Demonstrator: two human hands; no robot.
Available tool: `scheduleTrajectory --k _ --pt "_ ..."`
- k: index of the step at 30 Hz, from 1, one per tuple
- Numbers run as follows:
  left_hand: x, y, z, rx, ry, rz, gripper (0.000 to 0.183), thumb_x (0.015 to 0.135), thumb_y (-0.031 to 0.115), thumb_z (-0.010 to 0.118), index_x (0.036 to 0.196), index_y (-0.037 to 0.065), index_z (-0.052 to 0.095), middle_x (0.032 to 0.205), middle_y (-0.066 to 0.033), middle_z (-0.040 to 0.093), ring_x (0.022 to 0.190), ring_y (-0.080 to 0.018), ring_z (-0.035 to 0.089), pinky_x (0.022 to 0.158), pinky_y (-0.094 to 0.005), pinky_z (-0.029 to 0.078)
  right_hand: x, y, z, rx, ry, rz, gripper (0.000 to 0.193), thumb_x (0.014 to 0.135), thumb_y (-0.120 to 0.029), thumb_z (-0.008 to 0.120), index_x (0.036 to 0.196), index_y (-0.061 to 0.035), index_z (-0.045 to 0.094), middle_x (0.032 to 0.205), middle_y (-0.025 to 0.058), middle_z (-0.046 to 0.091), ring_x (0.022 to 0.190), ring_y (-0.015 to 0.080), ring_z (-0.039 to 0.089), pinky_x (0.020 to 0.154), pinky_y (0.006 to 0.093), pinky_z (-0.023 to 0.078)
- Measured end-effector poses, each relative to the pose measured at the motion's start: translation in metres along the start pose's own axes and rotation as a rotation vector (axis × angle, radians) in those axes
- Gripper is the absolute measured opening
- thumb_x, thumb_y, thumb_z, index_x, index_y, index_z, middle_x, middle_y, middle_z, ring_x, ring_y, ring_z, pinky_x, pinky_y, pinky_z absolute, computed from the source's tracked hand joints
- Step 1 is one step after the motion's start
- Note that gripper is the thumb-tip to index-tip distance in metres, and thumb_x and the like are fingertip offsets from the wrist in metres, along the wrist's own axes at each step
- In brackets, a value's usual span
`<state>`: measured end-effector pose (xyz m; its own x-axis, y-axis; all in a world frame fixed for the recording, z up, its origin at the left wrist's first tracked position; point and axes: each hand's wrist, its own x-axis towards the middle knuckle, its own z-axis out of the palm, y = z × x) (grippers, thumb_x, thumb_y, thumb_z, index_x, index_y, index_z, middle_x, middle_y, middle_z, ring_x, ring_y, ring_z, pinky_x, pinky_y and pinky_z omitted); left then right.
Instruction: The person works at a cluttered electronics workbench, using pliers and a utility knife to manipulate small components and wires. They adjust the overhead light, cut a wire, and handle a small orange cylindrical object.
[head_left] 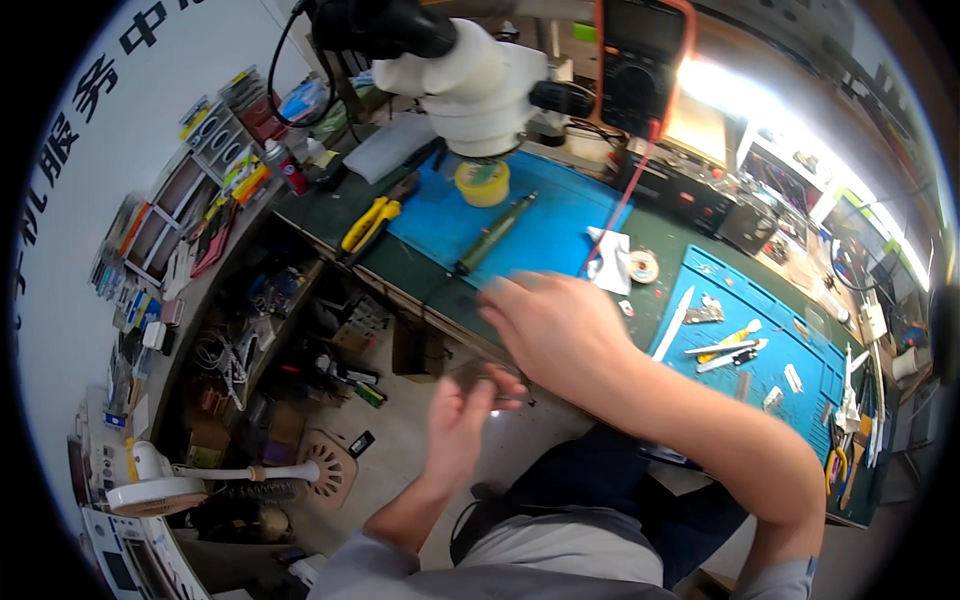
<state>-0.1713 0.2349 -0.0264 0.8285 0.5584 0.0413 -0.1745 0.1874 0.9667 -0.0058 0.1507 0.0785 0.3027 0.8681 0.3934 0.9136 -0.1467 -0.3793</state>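
Fingers [503,318] bent, right hand [568,325] hangs between left hand [460,418] and green tool [495,236].

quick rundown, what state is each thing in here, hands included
left hand: fingers curled, grip too blurred to tell
right hand: fingers bent, grip hidden
green pen-shaped tool: lying on the blue mat
yellow tub: upright
yellow-handled pliers: lying down
white sheet: crumpled
bench light: lit

Over my remote feed, I'm seeing a white stereo microscope [480,90] standing left of a red-edged black multimeter [640,70], a round yellow tub [484,192] sitting on a bright blue mat [575,195], and yellow-and-black-handled pliers [368,225] lying nearby.
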Motion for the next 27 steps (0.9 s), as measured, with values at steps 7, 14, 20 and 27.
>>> scheduleTrajectory --k 7,14,20,27 --pt "0.000 0.015 -0.102 -0.108 0.396 0.073 0.029 0.109 0.017 0.045 0.132 0.000 0.050 0.130 -0.0216 0.063 0.114 -0.0278 0.066 0.090 -0.0392 0.057 0.180 -0.011 0.158 -0.019 0.084 -0.041 0.051 0.098 -0.052 0.054 0.125 -0.0087 0.062 0.123 0.0170 0.064 0.099 0.0336 0.069 0.078 0.0453 0.058" --pt "0.000 0.027 -0.110 -0.020 0.425 0.145 0.025 0.105 0.014 0.054 0.127 0.002 0.055 0.121 -0.0117 0.063 0.109 -0.0247 0.065 0.091 -0.0370 0.056 0.215 -0.028 0.182 -0.069 -0.240 0.030 0.040 0.095 -0.054 0.054 0.118 -0.0270 0.072 0.124 0.0041 0.061 0.121 0.0238 0.059 0.082 0.0431 0.055" --pt "0.008 0.018 -0.114 0.158 0.488 0.195 0.034 0.109 0.016 0.047 0.137 -0.002 0.050 0.131 -0.0166 0.060 0.117 -0.0265 0.064 0.097 -0.0374 0.055 0.181 -0.059 0.158 -0.320 -0.258 0.356 0.044 0.095 -0.029 0.060 0.136 -0.0109 0.057 0.135 0.0194 0.052 0.115 0.0309 0.057 0.069 0.0412 0.055" --pt "0.001 0.016 -0.077 0.231 0.450 0.473 0.028 0.109 0.015 0.047 0.130 -0.002 0.053 0.127 -0.0166 0.062 0.117 -0.0260 0.063 0.095 -0.0368 0.055 0.089 -0.031 0.065 0.319 -0.140 0.201 0.054 0.097 -0.029 0.056 0.144 -0.0056 0.044 0.105 0.0270 0.064 0.097 0.0384 0.064 0.072 0.0429 0.055"
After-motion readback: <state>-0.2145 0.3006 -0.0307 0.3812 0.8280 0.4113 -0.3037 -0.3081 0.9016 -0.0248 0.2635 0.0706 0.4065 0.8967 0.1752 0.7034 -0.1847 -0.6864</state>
